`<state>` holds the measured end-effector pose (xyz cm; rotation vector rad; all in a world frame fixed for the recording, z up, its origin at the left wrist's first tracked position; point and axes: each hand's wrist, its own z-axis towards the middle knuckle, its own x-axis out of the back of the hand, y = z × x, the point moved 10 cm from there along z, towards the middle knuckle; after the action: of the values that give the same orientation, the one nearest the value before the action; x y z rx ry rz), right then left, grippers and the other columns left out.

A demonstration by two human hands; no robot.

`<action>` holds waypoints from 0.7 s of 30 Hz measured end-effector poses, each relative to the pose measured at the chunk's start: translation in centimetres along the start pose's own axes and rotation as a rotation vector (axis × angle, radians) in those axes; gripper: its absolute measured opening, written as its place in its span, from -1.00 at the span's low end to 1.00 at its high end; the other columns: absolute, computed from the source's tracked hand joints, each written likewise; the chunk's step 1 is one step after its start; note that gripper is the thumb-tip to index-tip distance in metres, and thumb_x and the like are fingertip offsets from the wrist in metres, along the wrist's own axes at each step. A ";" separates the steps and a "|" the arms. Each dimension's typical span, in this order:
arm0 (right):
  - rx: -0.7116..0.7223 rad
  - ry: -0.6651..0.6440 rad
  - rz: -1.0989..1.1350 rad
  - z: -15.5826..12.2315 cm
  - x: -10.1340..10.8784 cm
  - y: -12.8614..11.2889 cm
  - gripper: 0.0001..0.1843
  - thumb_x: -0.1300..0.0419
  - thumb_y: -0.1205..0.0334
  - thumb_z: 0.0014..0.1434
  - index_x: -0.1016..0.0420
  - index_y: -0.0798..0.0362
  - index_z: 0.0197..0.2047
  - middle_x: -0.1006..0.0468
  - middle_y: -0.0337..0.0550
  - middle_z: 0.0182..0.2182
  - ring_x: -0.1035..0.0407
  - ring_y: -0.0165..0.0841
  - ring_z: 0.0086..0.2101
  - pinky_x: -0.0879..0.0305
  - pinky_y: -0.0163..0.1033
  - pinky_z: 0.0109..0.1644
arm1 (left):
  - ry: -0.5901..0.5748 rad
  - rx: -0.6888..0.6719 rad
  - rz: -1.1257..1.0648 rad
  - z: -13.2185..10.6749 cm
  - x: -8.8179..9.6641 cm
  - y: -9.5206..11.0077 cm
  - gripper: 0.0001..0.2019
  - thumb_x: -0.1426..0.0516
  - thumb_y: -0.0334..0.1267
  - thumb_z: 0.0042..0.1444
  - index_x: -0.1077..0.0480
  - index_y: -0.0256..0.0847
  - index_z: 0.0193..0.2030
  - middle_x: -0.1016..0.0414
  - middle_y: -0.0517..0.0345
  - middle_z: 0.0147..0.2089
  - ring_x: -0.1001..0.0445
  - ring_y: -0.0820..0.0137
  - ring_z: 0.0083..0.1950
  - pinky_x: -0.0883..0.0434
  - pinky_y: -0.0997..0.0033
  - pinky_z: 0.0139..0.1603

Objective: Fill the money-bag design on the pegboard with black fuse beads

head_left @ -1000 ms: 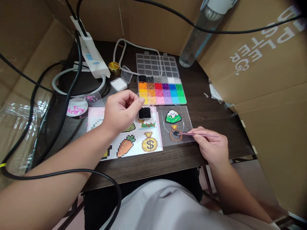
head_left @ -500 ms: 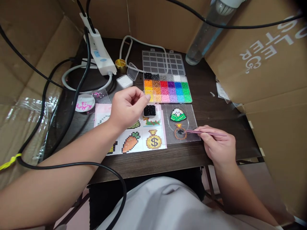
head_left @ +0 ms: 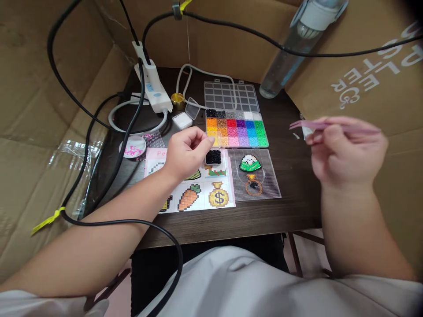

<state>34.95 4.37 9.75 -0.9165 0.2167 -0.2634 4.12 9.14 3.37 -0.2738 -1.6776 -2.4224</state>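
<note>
Pink tweezers point(head_left: 350, 125) are gripped in my right hand point(head_left: 346, 154), raised to the right of the pegboard with the tips pointing left. My left hand point(head_left: 187, 152) is closed in a pinch at what looks like the clear lid point(head_left: 215, 135) of a small box of black beads point(head_left: 213, 157). That box stands on a printed pattern sheet point(head_left: 165, 207) with a carrot and a money bag. On the clear pegboard point(head_left: 272, 187) lie a green-and-white rice ball of beads point(head_left: 250, 163) and a brown ring-shaped bead outline point(head_left: 254, 186) with a yellow top and black beads inside.
A sorted bead case point(head_left: 236, 128) lies open behind the pegboard. Left of it are a small box of white beads point(head_left: 182, 120), a gold cup point(head_left: 177, 101), a tub of pink beads point(head_left: 132, 147) and a power strip point(head_left: 157, 94). Black cables point(head_left: 109, 223) cross my left forearm. Cardboard walls surround the desk.
My right hand has lifted the tweezers away from the bead outline, up and to the right. My left hand keeps its pinch by the black bead box. The whole view has shifted slightly.
</note>
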 end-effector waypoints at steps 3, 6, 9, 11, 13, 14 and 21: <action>0.143 -0.006 0.023 3.0 -1.9 -2.2 -0.98 -0.38 0.28 0.11 -0.66 -0.01 -0.33 -0.63 -0.18 -0.44 -0.36 -0.47 -0.59 -0.31 -0.27 -0.53 | -0.001 -0.006 -0.008 0.0 0.0 -0.1 -0.76 -0.20 -0.30 0.01 -0.27 -0.23 -0.59 -0.20 0.31 -0.66 -0.11 0.58 -0.60 -0.08 0.52 -0.60; 0.210 0.002 0.039 3.9 -3.6 -3.1 -0.93 -0.30 0.31 0.20 -0.64 -0.01 -0.27 -0.63 -0.17 -0.35 -0.40 -0.46 -0.54 -0.29 -0.30 -0.54 | -0.002 0.006 -0.021 0.0 0.0 -0.3 -0.76 -0.20 -0.30 0.02 -0.26 -0.23 -0.59 -0.19 0.31 -0.66 -0.11 0.58 -0.60 -0.09 0.53 -0.60; 0.218 0.021 0.017 2.9 -5.0 -2.4 -0.94 -0.31 0.29 0.20 -0.62 -0.01 -0.24 -0.64 -0.20 -0.33 -0.41 -0.49 -0.56 -0.31 -0.32 -0.55 | -0.013 0.021 -0.024 0.0 -0.1 -0.5 -0.76 -0.20 -0.28 0.03 -0.27 -0.23 -0.58 -0.20 0.31 -0.66 -0.12 0.58 -0.60 -0.11 0.52 -0.59; 0.188 -0.011 -0.028 1.6 -6.2 -1.4 -0.93 -0.32 0.27 0.18 -0.62 -0.01 -0.23 -0.66 -0.19 -0.33 -0.46 -0.48 -0.54 -0.34 -0.33 -0.54 | -0.018 0.028 -0.015 0.0 -0.1 -0.6 -0.76 -0.20 -0.28 0.03 -0.28 -0.23 -0.58 -0.22 0.30 -0.65 -0.13 0.58 -0.60 -0.11 0.52 -0.58; 0.105 -0.098 -0.116 0.1 -7.8 -0.1 -0.94 -0.31 0.29 0.18 -0.64 -0.01 -0.25 -0.68 -0.18 -0.32 -0.55 -0.41 -0.42 -0.43 -0.30 -0.44 | -0.022 0.038 -0.004 -0.1 0.0 -0.7 -0.77 -0.20 -0.26 0.04 -0.29 -0.24 -0.57 -0.23 0.29 -0.64 -0.13 0.58 -0.59 -0.11 0.52 -0.57; 0.054 -0.166 -0.167 -0.8 -8.6 0.6 -0.92 -0.31 0.30 0.18 -0.65 -0.02 -0.25 -0.69 -0.19 -0.31 -0.58 -0.36 -0.32 -0.50 -0.26 -0.32 | -0.024 0.046 0.000 -0.2 0.0 -0.8 -0.77 -0.20 -0.25 0.04 -0.30 -0.24 -0.56 -0.23 0.29 -0.64 -0.13 0.58 -0.59 -0.11 0.52 -0.58; -0.141 -0.497 -0.214 -4.8 -12.9 3.7 -0.91 -0.31 0.33 0.14 -0.65 0.02 -0.26 -0.71 -0.14 -0.27 -0.61 -0.31 -0.26 -0.58 -0.19 -0.11 | -0.059 0.092 0.024 -0.2 0.0 -1.5 -0.76 -0.19 -0.20 0.08 -0.32 -0.24 -0.54 -0.26 0.27 -0.63 -0.16 0.57 -0.60 -0.14 0.52 -0.59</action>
<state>21.84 6.90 4.88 -1.1174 -0.3272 -0.2113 3.74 9.47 1.99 -0.3522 -1.7937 -2.3345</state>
